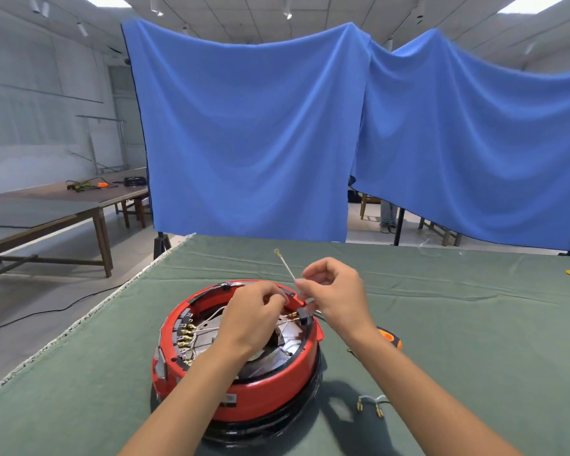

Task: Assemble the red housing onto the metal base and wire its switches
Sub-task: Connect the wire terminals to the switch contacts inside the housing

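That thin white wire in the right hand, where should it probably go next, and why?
Probably down to the black switch on the red housing rim. The right hand pinches the white wire with its ring end free in the air, while the left hand works beside that switch.

You find no text here that you can read. The only marking is a small label (228,398) on the near outer wall of the red housing (260,394), and its print is too small and blurred for you to make out.
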The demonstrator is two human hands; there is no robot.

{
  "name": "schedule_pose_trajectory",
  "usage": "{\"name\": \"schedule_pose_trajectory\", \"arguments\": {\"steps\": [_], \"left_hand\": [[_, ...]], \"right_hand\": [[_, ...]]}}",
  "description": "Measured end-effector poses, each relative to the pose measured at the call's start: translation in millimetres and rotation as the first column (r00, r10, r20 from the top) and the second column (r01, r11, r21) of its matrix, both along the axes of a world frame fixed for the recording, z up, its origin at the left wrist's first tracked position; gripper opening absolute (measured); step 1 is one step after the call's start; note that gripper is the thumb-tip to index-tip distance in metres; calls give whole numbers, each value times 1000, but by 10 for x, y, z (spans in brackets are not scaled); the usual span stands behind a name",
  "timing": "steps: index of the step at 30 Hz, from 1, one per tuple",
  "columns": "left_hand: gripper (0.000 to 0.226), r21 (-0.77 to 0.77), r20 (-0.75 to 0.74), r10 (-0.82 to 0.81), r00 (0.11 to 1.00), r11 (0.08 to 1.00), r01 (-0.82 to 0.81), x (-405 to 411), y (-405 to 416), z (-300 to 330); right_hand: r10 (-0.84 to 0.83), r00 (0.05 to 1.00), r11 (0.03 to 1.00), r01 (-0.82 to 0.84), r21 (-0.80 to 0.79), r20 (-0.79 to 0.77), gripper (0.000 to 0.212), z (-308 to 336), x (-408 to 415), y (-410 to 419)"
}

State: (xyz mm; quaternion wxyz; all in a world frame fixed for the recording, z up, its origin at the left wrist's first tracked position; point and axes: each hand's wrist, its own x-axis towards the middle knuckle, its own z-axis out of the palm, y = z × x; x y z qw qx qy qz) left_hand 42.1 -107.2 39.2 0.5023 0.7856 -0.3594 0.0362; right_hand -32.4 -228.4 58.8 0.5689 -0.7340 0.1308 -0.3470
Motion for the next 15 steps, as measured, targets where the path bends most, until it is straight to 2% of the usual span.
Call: {"name": "schedule_pose_trajectory", "arguments": {"steps": [4, 7, 10, 12, 15], "left_hand": [[23, -261, -221, -109, 969, 964, 49, 2, 58, 71], [32, -268, -211, -105, 972, 962, 46, 44, 79, 52], [30, -253, -167, -49, 985, 968, 6, 80, 72, 36], [30, -300, -179, -37, 983, 954, -18, 112, 88, 32], [33, -393, -256, -43, 966, 917, -63, 153, 122, 35]], "right_hand": [[78, 997, 990, -78, 114, 2, 17, -38, -10, 146], [142, 990, 968, -142, 205, 13, 15, -71, 3, 185], [246, 969, 936, -240, 259, 10, 11, -89, 28, 190], [298, 954, 911, -287, 297, 9, 8, -99, 53, 166], [308, 951, 905, -292, 311, -3, 15, -105, 88, 71]]}}
